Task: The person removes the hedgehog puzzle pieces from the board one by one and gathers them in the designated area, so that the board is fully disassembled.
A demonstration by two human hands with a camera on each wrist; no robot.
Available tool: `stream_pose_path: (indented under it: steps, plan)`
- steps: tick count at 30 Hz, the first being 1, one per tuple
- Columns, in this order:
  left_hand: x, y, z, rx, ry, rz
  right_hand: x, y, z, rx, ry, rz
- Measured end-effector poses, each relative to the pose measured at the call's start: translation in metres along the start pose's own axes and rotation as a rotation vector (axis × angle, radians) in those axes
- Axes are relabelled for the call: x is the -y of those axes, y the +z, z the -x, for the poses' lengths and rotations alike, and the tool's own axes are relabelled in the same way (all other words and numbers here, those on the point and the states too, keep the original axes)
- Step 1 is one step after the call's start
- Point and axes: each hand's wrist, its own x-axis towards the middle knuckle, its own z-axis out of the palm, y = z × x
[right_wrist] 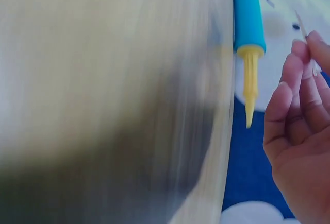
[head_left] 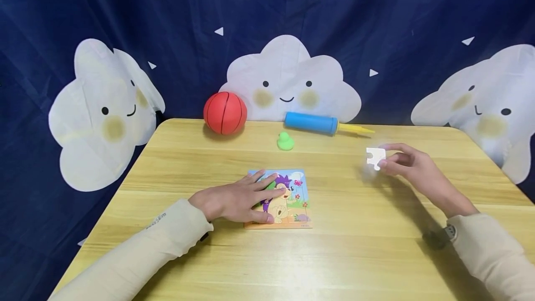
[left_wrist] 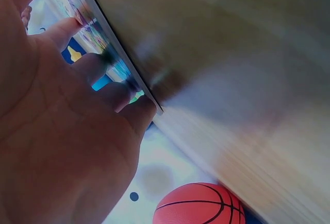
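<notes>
Head view: the left hand (head_left: 240, 201) lies palm down with its fingers spread over the picture puzzle (head_left: 292, 203), grasping nothing; the puzzle extends to the right of that hand, showing a purple-haired hedgehog. The right hand (head_left: 407, 164) pinches a white-looking puzzle piece (head_left: 378, 154) between thumb and fingers; the piece juts out to the left of that hand, well apart from the puzzle. Beyond the left hand sits a red ball (head_left: 225, 113); a green toy duck (head_left: 286, 142) stands farther out, between the two hands. Beyond the right hand and to its left lies a blue pump (head_left: 311, 123) with a yellow nozzle. Left wrist view: the left fingers are extended at the puzzle, which is seen nearly edge-on; their tips are partly hidden. Right wrist view: the right fingertips grip the piece, seen edge-on and raised off the table (right_wrist: 103, 80), whose surface is blurred.
</notes>
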Motion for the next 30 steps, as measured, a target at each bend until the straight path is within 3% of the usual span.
stream_pose_path:
  steps: [13, 25, 30]
  plan:
    - [-0.001, 0.000, 0.001, -0.003, -0.004, 0.006, -0.041, -0.043, 0.010, 0.060, 0.067, 0.099]
    - [0.001, 0.001, 0.002, -0.007, 0.009, 0.012, -0.063, -0.055, 0.005, 0.126, 0.107, 0.208]
    - [0.001, 0.000, 0.003, -0.008, 0.007, 0.014, -0.062, -0.055, 0.002, 0.152, 0.058, 0.282]
